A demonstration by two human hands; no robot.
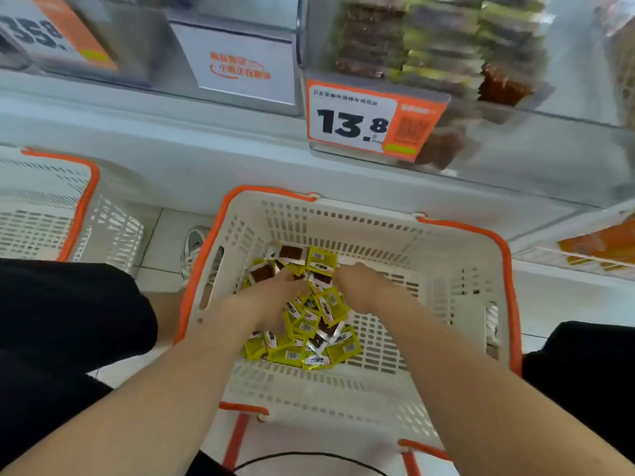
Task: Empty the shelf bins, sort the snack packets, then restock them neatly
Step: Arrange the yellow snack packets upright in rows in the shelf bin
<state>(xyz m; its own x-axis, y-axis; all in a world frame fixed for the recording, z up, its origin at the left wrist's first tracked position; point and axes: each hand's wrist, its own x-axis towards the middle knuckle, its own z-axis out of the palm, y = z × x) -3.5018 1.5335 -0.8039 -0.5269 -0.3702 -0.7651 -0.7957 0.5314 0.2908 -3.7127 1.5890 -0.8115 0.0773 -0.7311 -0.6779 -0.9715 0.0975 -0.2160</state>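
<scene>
Basket [378, 228] stuff, head cam: white plastic with an orange rim, sitting on the floor tiles right under the shelf edge. Snack packets [309, 324] lying in a loose heap on the bottom of it, left of middle, mostly yellow-green with barcodes plus a few clear ones showing dark brown filling.

Reaching down into that heap with both bare arms. Left hand [275, 290] digging into the left side of the pile, right hand [360, 286] coming in just beside it, knuckles up. Fingers on both curling down and disappearing among the packets, so honestly not managing to tell whether gripping anything or just touching.

Up top, shelf bin [429, 46] holding neat stacks of the same sort of packets, a bit blurry, with a price tag [354, 121] reading 13.8 hanging on its front. Second basket [68, 207] sitting off to the left, and a white shoe [196, 245] peeking out between the two.
</scene>
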